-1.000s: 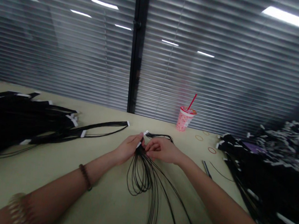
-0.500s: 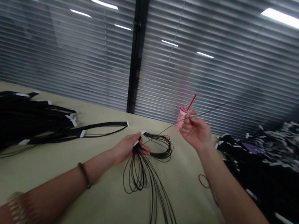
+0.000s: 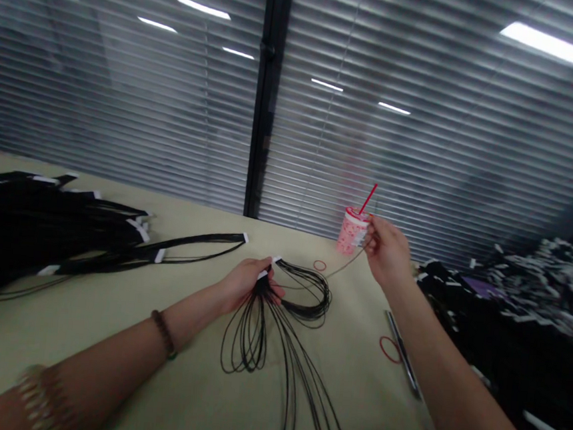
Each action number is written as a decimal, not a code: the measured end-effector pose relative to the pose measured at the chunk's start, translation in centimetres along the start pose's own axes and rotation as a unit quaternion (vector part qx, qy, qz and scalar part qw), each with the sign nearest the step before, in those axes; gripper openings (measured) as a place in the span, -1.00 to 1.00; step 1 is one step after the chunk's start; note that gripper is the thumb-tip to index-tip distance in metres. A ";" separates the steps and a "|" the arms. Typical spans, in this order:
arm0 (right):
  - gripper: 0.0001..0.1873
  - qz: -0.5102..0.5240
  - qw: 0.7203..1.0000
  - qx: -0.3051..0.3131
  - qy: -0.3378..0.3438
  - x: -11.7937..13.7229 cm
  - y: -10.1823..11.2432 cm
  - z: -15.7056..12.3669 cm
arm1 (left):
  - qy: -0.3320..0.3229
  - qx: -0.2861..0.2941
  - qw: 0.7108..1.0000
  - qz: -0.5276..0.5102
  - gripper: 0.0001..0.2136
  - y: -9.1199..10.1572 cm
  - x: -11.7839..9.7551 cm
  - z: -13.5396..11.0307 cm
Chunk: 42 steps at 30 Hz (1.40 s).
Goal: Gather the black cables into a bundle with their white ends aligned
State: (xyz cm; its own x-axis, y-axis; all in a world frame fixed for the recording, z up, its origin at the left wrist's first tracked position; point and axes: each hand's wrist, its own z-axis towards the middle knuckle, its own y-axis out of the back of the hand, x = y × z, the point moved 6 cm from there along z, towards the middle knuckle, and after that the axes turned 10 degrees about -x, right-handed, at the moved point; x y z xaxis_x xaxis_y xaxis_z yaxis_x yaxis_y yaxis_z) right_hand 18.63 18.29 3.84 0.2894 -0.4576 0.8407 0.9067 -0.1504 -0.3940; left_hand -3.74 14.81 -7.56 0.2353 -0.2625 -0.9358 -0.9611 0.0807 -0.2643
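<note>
My left hand (image 3: 247,285) is closed round a bundle of thin black cables (image 3: 302,313) with white connectors at its gathered end. Some cables curve away to the right in a loop, others hang in loops below the hand, and several trail toward the near edge of the view. My right hand (image 3: 388,250), raised in a pinch in front of the pink cup, grips one thin cable (image 3: 350,264) that runs down to the bundle. The exact grip of the fingertips is small and a little blurred.
A pink cup (image 3: 349,234) with a red straw stands by the window blinds. Red rubber bands (image 3: 390,349) and a pen (image 3: 407,359) lie near my right forearm. Black cable bundles (image 3: 65,222) are piled at left, and more cables with white ends (image 3: 515,349) at right.
My right hand has moved slightly right, and the cable it pinches now sags instead of stretching up past the hand. The pen beside my right forearm has come into view. My left hand keeps its hold.
</note>
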 end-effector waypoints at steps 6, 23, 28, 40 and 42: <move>-0.83 -0.351 0.905 0.163 0.179 -5.1 -6.2 -7.8 | 0.006 -0.010 1.000 0.019 -0.76 -0.1 0.2 0.1; -0.85 -0.443 0.847 0.191 0.224 -8.0 -6.3 -10.6 | 0.023 -0.012 0.999 0.029 -0.76 -0.1 0.1 0.0; -0.85 -0.445 0.845 0.197 0.223 -8.1 -6.3 -10.6 | 0.018 -0.013 0.999 0.033 -0.76 0.0 0.1 0.0; -0.85 -0.460 0.839 0.197 0.215 -8.2 -6.3 -10.6 | 0.026 -0.005 0.999 0.026 -0.76 -0.1 0.1 -0.1; -0.84 -0.464 0.837 0.198 0.212 -8.3 -6.3 -10.6 | 0.030 -0.008 0.999 0.026 -0.77 -0.1 0.1 -0.1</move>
State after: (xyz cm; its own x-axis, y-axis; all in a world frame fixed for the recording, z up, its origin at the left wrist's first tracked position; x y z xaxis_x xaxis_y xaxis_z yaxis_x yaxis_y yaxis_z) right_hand 7.24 13.73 -4.60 -0.6538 -0.5876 0.4767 0.7362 -0.3486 0.5801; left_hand -3.68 14.65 -7.65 0.1756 -0.3152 -0.9327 -0.9742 0.0809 -0.2107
